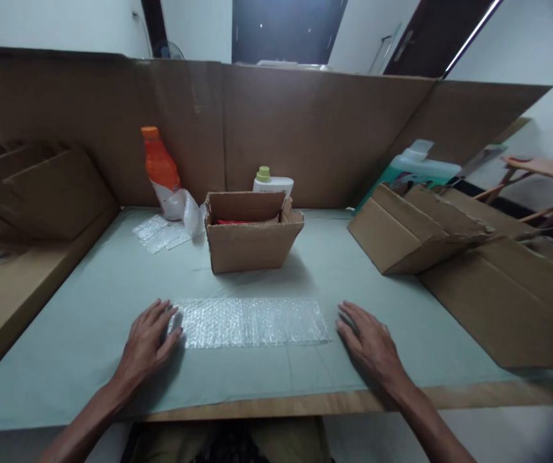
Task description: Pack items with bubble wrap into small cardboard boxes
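Two hands lie flat, fingers spread: left hand (148, 341) touching bubble wrap sheet (252, 322), right hand (368, 341) just beside it on tabletop (88, 308).

The table (88, 308) has a pale green cover. A bubble wrap sheet (252, 323) lies flat at the near centre, with a hand resting palm-down on the cover at each end. An open cardboard box (250, 241) stands behind it. An orange bottle (161, 168) stands far left, flattened cartons (416, 231) far right.

Both forearms bare, no sleeves in view. Left hand (148, 337) and right hand (370, 344): no gloves, rings or watch. Olive-khaki trousers at the bottom edge (partly shadowed).
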Tool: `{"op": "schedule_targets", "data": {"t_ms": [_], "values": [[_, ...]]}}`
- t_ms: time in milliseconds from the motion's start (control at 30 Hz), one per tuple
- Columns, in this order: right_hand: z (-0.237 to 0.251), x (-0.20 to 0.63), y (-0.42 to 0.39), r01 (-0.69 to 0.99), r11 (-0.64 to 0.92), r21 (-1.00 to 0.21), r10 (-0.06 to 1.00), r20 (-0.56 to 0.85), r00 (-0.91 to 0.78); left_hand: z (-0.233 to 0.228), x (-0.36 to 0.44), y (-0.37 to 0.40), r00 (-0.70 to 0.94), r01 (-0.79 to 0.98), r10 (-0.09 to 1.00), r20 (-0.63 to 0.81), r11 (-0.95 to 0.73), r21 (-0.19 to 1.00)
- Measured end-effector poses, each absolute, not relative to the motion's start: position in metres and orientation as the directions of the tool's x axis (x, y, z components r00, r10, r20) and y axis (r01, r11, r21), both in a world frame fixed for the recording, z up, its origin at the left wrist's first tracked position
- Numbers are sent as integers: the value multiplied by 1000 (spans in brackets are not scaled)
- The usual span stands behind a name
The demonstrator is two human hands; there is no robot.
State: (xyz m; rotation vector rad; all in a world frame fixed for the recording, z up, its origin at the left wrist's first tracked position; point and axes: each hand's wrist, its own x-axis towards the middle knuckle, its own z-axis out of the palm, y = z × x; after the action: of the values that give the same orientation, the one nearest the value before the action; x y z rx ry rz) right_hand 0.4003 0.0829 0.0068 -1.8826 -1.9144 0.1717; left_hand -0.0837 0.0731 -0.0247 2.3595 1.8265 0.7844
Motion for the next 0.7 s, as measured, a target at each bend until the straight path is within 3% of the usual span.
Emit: {"op": "schedule_targets", "data": {"t_ms": [133, 300, 400, 500, 567, 700], "values": [[9, 379, 113, 875, 68, -479, 981, 192, 29, -23, -62, 83, -37, 923, 952, 303, -84, 374], [29, 344, 112, 827, 143, -544, 988, 130, -85, -4, -40, 92, -27, 885, 955, 295, -114, 452], [45, 350, 68, 754, 92, -651, 995, 39, -88, 16, -40, 100, 18, 873, 955, 297, -160, 461], [49, 349, 5, 576, -80, -814, 990, -132, -49, 35, -24, 123, 113, 861, 941, 317, -252, 441], [39, 337, -36, 352, -247, -903, 951, -296, -92, 43, -1, 144, 223, 839, 921, 321, -349, 417], [5, 298, -89, 33, -419, -907, 899, -420, -126, 43, 56, 178, 411, 775, 864, 291, -499, 387]]}}
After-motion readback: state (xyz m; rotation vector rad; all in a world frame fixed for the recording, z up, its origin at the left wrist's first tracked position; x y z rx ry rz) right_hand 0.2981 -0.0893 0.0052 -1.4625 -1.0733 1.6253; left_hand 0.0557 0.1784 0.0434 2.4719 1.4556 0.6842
